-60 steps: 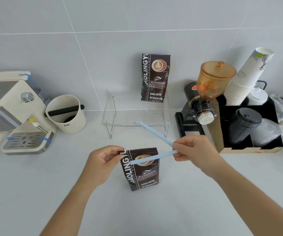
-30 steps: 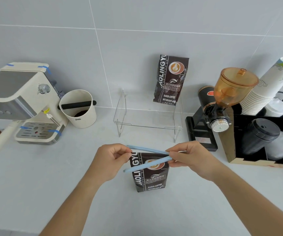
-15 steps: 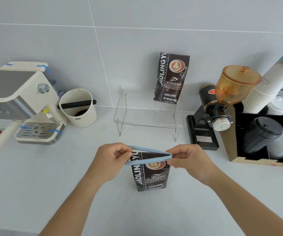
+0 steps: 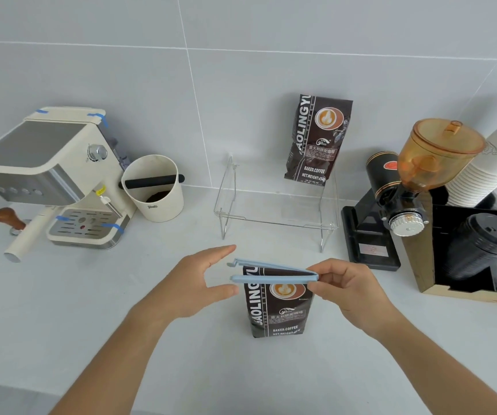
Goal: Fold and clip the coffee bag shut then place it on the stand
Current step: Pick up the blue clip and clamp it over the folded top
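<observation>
A dark brown coffee bag [image 4: 278, 310] stands upright on the white counter in front of me. A long light blue clip [image 4: 271, 274] straddles its folded top, its two arms still apart at the left end. My right hand [image 4: 349, 290] pinches the clip's hinged right end. My left hand [image 4: 193, 280] is just left of the clip's free ends, fingers spread, thumb near the lower arm, holding nothing. Behind stands a clear acrylic stand [image 4: 277, 205] with a second coffee bag [image 4: 317, 139] upright on its back right, leaning on the wall.
An espresso machine [image 4: 52, 175] and a cream knock box [image 4: 153, 187] stand at the left. A black grinder with an amber hopper [image 4: 406, 187], stacked paper cups [image 4: 486, 172] and a black box of lids [image 4: 477, 250] crowd the right.
The clip's arms have swung down over the bag's top and nearly met. My left hand let go of the bag's top corner and opened beside the clip's free ends.
</observation>
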`<state>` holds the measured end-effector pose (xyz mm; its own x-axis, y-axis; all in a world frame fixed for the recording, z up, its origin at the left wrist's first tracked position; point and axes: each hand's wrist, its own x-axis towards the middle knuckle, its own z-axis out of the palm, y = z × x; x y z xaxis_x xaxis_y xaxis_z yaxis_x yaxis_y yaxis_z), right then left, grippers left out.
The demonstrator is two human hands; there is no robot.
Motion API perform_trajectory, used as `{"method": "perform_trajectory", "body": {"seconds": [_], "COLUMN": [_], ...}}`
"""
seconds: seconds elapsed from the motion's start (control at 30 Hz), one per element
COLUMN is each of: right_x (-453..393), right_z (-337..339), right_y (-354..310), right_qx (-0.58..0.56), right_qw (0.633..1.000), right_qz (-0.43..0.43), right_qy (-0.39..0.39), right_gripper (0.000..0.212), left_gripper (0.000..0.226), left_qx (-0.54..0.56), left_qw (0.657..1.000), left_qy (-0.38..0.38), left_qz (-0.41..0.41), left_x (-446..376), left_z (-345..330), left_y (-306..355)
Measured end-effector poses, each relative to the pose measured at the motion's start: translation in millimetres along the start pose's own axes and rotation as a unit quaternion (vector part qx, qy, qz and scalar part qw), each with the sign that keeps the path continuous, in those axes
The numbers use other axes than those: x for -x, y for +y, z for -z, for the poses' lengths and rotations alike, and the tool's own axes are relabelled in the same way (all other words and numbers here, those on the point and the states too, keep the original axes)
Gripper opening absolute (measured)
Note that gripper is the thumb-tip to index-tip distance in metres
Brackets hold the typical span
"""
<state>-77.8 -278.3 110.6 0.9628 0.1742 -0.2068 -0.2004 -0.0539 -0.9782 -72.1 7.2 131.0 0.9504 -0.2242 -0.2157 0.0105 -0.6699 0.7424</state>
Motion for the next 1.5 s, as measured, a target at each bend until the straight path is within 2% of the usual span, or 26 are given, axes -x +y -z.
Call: {"method": "perform_trajectory", "body": {"seconds": [0.1,0.3,0.37,0.5,0.6,0.9,1.1,1.23,1.33,1.5], "right_x": [0,0,-1,-1,-1,1,-2,-4,-4,-17], "right_z": [0,-3,-4,-3,-2,-6,-6,-2,-1,5], "right_y": [2,1,1,2,0,2,5,9,19,48], "right_qx": [-0.008,0.017,0.04,0.176,0.225,0.257,0.248,0.219,0.182,0.163], "right_qw": [1.0,1.0,0.999,0.982,0.971,0.956,0.957,0.967,0.978,0.987], "right_qz": [0.003,0.004,0.011,0.053,0.067,0.122,0.134,0.115,0.096,-0.015], "right_qy": [0.0,0.012,0.023,0.033,0.04,0.068,0.065,0.063,0.047,-0.012], "right_gripper": [0.022,0.022,0.019,0.018,0.019,0.027,0.032,0.033,0.043,0.057], "left_gripper": [0.064,0.024,0.017,0.014,0.011,0.005,0.009,0.012,0.019,0.028], "left_qx": [-0.04,-0.02,-0.005,-0.003,-0.009,0.002,0.025,0.108,0.209,0.345], "left_qw": [0.998,0.999,0.999,0.999,0.998,0.996,0.996,0.991,0.976,0.936], "left_qy": [-0.039,-0.005,0.007,0.015,0.018,0.056,0.056,0.06,0.059,0.066], "left_qz": [0.0,-0.038,-0.039,-0.051,-0.057,-0.067,-0.063,-0.045,-0.01,0.027], "left_x": [-7,-13,-12,-12,-10,-6,-7,-9,-11,-17], "left_z": [2,3,1,1,0,-8,-10,-18,-27,-46], "left_y": [0,-2,-4,-3,0,-3,-9,-14,-19,-23]}}
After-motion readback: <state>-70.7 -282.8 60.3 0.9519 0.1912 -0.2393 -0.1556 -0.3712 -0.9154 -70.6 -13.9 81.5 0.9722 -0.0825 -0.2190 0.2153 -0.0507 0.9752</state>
